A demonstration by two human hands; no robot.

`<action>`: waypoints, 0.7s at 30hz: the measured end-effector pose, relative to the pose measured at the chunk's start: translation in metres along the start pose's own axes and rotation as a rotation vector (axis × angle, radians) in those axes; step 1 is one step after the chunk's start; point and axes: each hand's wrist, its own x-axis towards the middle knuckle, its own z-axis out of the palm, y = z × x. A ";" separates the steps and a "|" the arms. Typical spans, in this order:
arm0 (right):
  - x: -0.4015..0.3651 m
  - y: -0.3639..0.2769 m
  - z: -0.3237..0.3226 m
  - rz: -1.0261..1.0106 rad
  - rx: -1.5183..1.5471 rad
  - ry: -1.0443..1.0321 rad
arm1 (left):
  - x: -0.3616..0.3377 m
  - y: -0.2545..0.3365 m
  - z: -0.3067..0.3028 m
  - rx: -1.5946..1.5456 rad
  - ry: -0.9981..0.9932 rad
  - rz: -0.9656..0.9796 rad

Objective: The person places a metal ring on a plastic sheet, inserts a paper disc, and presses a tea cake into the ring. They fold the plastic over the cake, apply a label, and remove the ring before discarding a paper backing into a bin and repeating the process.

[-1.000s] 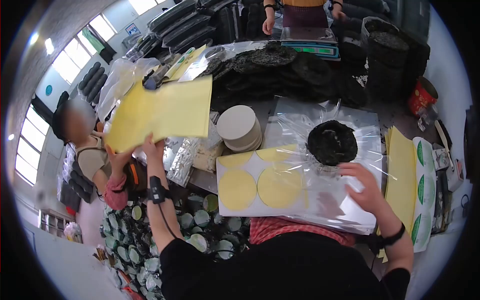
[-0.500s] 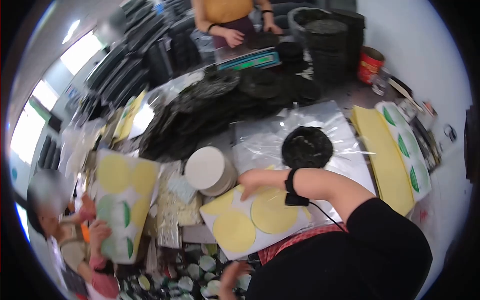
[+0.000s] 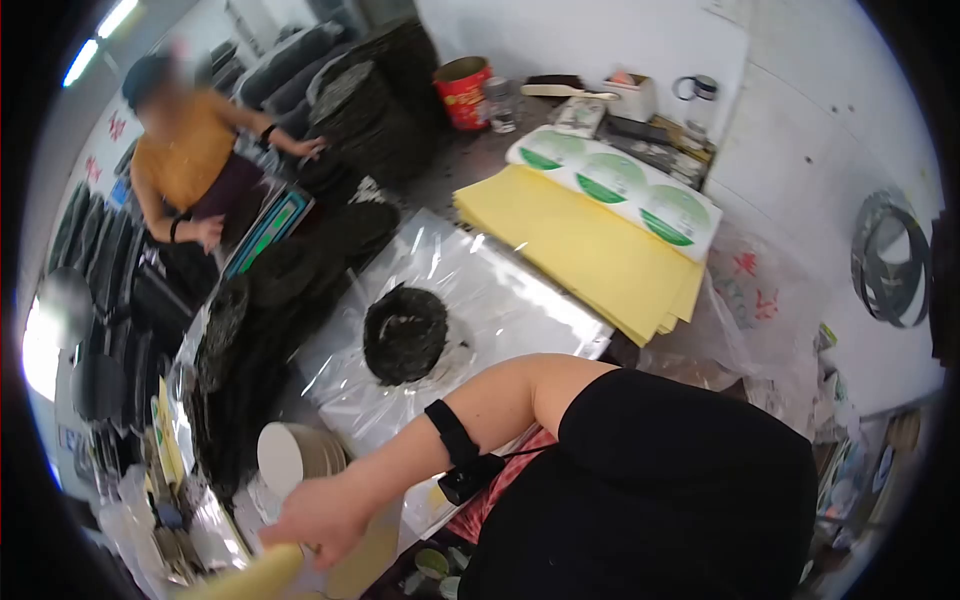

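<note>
The right hand [image 3: 322, 515] is closed on the edge of a yellow sheet [image 3: 255, 578], with blur hiding the exact finger contact. The left hand is out of view, so its state cannot be told.

The landmark is the dark round mass [image 3: 405, 335], resting on clear film [image 3: 485, 300]. The yellow sheet and right hand are below and left of it in the view; the stack of pale discs [image 3: 285, 455] lies between it and the hand. Above and right of the dark mass are fanned yellow sheets [image 3: 580, 250], with green-and-white label sheets [image 3: 615, 185] just beside them. A red can [image 3: 463, 95] stands beyond it; to its upper left, a co-worker [image 3: 185, 150] stands by a scale [image 3: 268, 235].
</note>
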 end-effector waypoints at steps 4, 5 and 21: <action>-0.068 -0.018 -0.108 0.139 -0.054 0.358 | -0.004 -0.036 0.231 0.327 -0.410 -0.015; -0.100 -0.024 -0.136 0.161 -0.054 0.474 | -0.005 -0.047 0.258 0.422 -0.560 -0.045; -0.687 -0.215 -0.012 -0.333 1.164 2.015 | -0.253 -0.197 0.428 0.592 -2.494 -0.106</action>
